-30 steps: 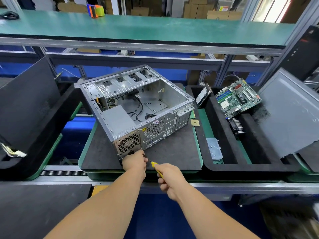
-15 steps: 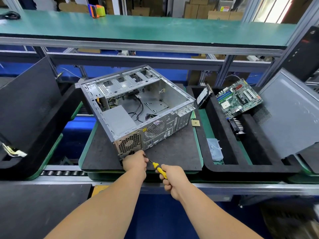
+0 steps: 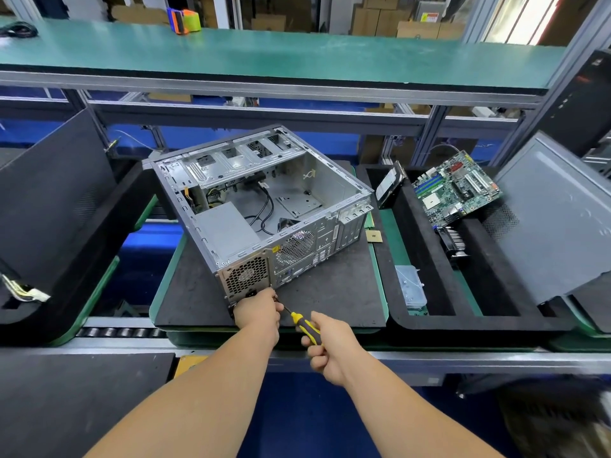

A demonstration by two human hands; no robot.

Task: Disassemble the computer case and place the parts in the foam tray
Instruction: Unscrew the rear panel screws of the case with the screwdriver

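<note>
An open grey computer case (image 3: 264,206) lies on its side on a dark mat, its rear panel with the power-supply grille facing me. My left hand (image 3: 258,312) is at the case's near bottom corner, fingers curled against the screwdriver's shaft. My right hand (image 3: 330,345) grips the yellow-and-black screwdriver (image 3: 305,327), whose tip points at that corner. The black foam tray (image 3: 426,246) to the right holds a green motherboard (image 3: 456,188), a hard drive (image 3: 390,185) and a heatsink fan (image 3: 453,241).
A grey side panel (image 3: 555,219) leans in the tray's right end. A small chip (image 3: 373,238) lies on the mat by the case. A clear plastic box (image 3: 410,285) sits in the tray's left slot. Another black foam tray (image 3: 59,219) stands at left. A green shelf (image 3: 264,51) spans overhead.
My right hand and the screwdriver have shifted slightly right and turned a little. My left hand stays at the case's corner.
</note>
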